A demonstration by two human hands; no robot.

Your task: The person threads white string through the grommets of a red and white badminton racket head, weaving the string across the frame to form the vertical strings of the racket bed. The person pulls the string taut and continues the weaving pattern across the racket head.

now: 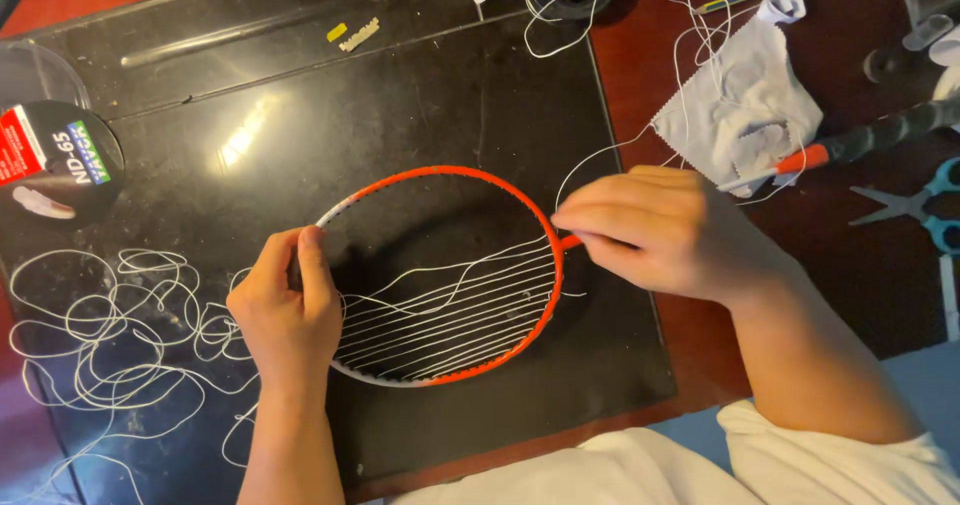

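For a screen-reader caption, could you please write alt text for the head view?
A left hand grips an orange racket frame on a black mat while the right hand pulls white string at its rim. Loose string coils lie left; scissors lie right.

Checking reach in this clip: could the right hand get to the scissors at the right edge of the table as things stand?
Probably yes. The scissors lie in the open on the red-brown table, on the same side as the right hand, with nothing between them. But its fingers are pinching white string at the orange racket frame, so it would have to let go first.
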